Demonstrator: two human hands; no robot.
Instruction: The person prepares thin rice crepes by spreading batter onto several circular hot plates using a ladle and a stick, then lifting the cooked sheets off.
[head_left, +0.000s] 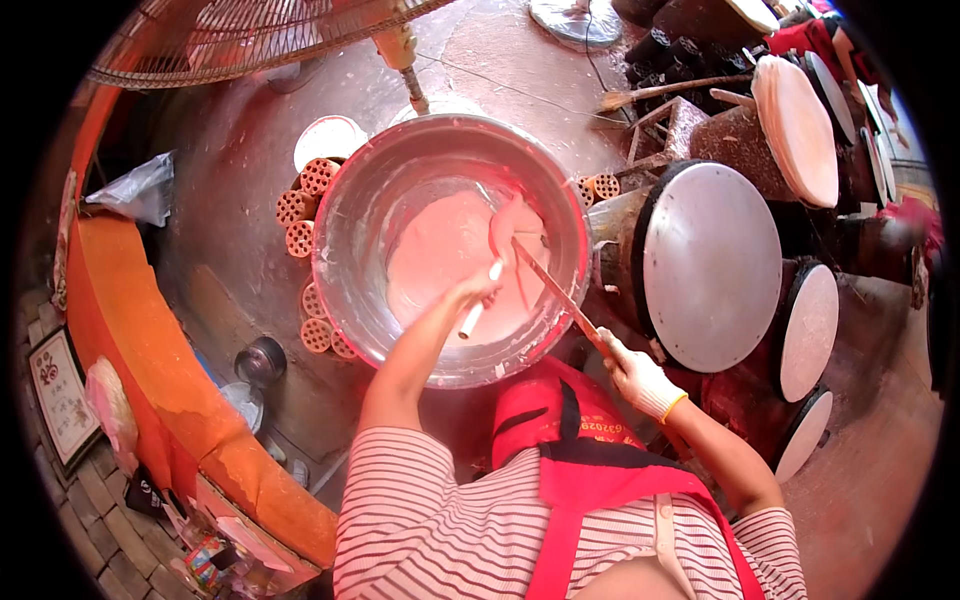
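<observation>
A large metal basin (352, 172) stands in front of me, with thick pale batter or dough (435, 255) in its bottom. Over the batter, my left hand (480, 288) is bare and closed round a short white rod (471, 321). A curved pale mass (504, 221) lies just past the rod's far end; whether it is joined to the rod I cannot tell. My right hand (637, 373) wears a white knit glove with a yellow cuff edge. It grips a long wooden stick (559, 292), which slants over the basin's right rim and reaches the batter.
Perforated coal briquettes (296, 208) sit close by the basin's left side. Round flat plates, the largest a metal griddle (712, 266), top drum-like bodies on the right. A caged fan (247, 37) overhangs the far left. An orange counter (150, 300) curves along the left.
</observation>
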